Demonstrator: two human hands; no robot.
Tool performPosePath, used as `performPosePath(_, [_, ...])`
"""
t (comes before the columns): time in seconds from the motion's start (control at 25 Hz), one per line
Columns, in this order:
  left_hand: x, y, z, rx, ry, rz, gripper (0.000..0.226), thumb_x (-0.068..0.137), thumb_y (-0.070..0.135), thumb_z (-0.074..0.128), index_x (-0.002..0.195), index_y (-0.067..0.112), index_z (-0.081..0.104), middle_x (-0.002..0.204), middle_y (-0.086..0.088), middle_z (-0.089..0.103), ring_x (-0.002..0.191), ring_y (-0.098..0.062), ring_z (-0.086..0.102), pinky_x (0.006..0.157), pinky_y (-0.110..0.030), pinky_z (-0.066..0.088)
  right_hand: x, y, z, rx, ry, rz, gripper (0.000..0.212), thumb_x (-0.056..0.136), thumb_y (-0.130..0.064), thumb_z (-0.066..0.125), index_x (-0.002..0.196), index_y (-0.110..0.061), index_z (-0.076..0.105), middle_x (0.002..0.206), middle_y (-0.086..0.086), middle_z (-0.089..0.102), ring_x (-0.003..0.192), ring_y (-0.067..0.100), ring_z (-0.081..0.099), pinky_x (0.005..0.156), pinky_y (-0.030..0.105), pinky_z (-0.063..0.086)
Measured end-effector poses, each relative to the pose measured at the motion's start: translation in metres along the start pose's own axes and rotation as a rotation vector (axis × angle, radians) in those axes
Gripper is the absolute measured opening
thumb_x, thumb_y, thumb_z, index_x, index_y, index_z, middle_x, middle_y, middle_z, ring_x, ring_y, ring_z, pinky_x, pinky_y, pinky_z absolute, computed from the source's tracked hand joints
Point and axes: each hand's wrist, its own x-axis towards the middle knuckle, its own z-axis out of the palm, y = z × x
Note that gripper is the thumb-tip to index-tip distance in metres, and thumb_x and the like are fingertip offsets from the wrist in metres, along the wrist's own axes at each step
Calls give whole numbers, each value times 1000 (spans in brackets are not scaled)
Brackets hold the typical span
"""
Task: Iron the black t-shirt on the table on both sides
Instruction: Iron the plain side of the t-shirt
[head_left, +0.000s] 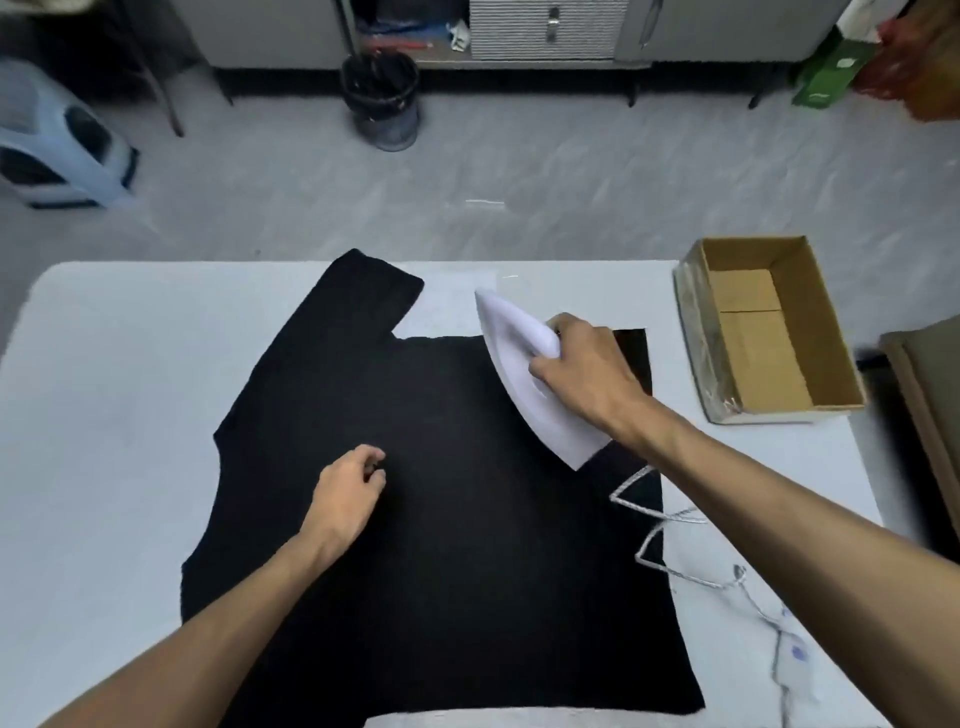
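Note:
The black t-shirt (441, 519) lies flat across the white table (114, 415), one sleeve pointing to the far edge. My right hand (582, 374) grips the handle of a white iron (514, 358), which sits on the shirt's far right part with its tip out over bare table. My left hand (348, 493) rests on the shirt's middle left with its fingers curled, seeming to pinch the fabric. The iron's braided cord (670, 525) trails over the shirt's right edge toward the table's near right.
An open cardboard box (763, 332) stands at the table's far right. Beyond the table, on the floor, are a black mesh bin (382, 101), a light blue plastic stool (57, 150) at the left and a green box (831, 73) at the right.

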Motion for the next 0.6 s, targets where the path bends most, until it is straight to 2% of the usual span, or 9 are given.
performPosePath(0.12, [7,-87,-49,80,229,-80,39,96,14,55,134,10,52,135,-6,56,124,-23,51,107,-40,42,20,-68,74,-233,-106,-219,25,91,-31,49,112,-20,52,87,2,61,80,32,58,63,35,41])
performPosePath(0.2, [15,-133,-66,210,304,-71,45,97,19,53,139,7,45,141,-11,49,131,-27,44,111,-43,38,31,-103,120,-355,-115,-356,31,96,-39,44,122,-22,47,91,3,62,81,32,57,66,36,38])
performPosePath(0.36, [51,-205,-68,440,272,21,62,103,37,37,154,7,22,163,-13,15,151,-28,11,123,-41,15,56,-167,231,-594,-211,-583,42,101,-44,36,133,-18,37,103,10,65,88,35,60,66,37,37])
performPosePath(0.48, [79,-224,-53,435,255,0,70,102,45,28,156,4,11,164,-13,4,152,-26,4,124,-41,9,72,-188,293,-720,-274,-675,43,102,-45,33,134,-17,35,105,9,66,88,35,63,62,35,35])
performPosePath(0.6, [89,-231,-41,450,264,-25,74,100,47,23,155,0,7,164,-15,1,152,-27,2,124,-42,10,80,-190,322,-776,-315,-708,41,101,-47,31,131,-19,36,100,7,67,82,34,63,59,35,35])
